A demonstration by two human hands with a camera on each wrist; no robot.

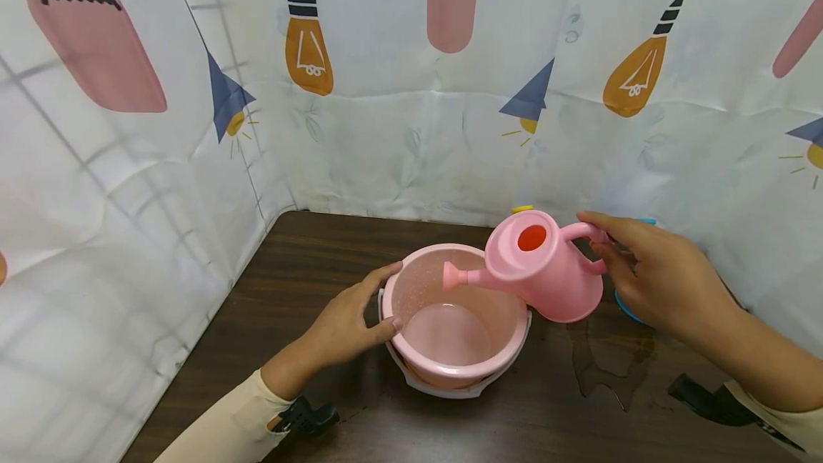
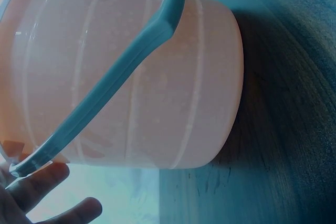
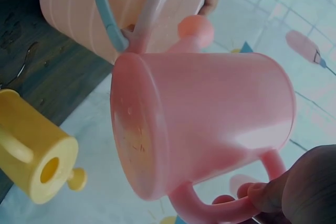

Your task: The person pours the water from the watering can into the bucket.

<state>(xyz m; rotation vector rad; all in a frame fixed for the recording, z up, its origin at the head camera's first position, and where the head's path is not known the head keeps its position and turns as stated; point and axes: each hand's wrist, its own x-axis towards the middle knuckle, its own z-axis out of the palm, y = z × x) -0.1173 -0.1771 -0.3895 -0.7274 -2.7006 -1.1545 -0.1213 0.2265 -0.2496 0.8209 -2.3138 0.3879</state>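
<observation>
A pink watering can [image 1: 553, 277], its spout tipped down, is held by my right hand [image 1: 662, 270] with fingers curled round the handle. Its round sprinkler head [image 1: 453, 276] hangs over the mouth of a pale pink bucket [image 1: 450, 374]. Droplets dot the bucket's inner wall beside the spout. My left hand [image 1: 350, 320] rests against the bucket's left side, with thumb and forefinger tips on the rim. In the left wrist view, its fingers [image 2: 79, 213] are spread and fairly straight near the lowered bucket handle [image 2: 121, 66].
Behind the pink can stands a yellow watering can [image 3: 47, 156]. Something blue [image 1: 625, 306] is mostly hidden behind my right hand. A wet patch [image 1: 607, 370] lies on the dark wooden table [image 1: 308, 256], right of the bucket. A patterned curtain [image 1: 398, 141] borders the back and left.
</observation>
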